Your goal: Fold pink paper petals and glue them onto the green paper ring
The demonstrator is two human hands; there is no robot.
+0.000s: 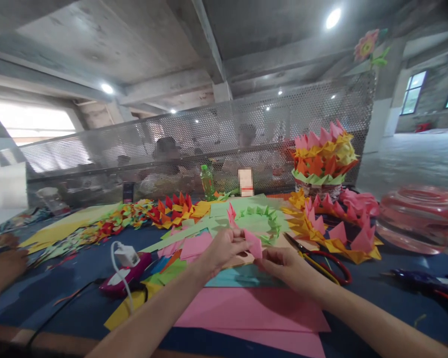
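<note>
Both my hands meet over the middle of the table on a small folded pink paper piece (254,243). My left hand (224,248) pinches its left side with fingers closed. My right hand (283,264) grips its lower right corner, fingers curled. Under them lie a large pink paper sheet (254,311) and a teal sheet (239,278). Just beyond stands a ring of folded green paper pieces (263,221).
Red-handled scissors (323,263) lie right of my hands. A stacked paper-piece bowl (323,159), pink and yellow folded pieces (339,228) and a glass jar (420,219) stand at the right. A magenta device with a white charger (125,271) lies left. A perforated metal screen (209,144) backs the table, with people behind it. Another person's hand (3,266) rests far left.
</note>
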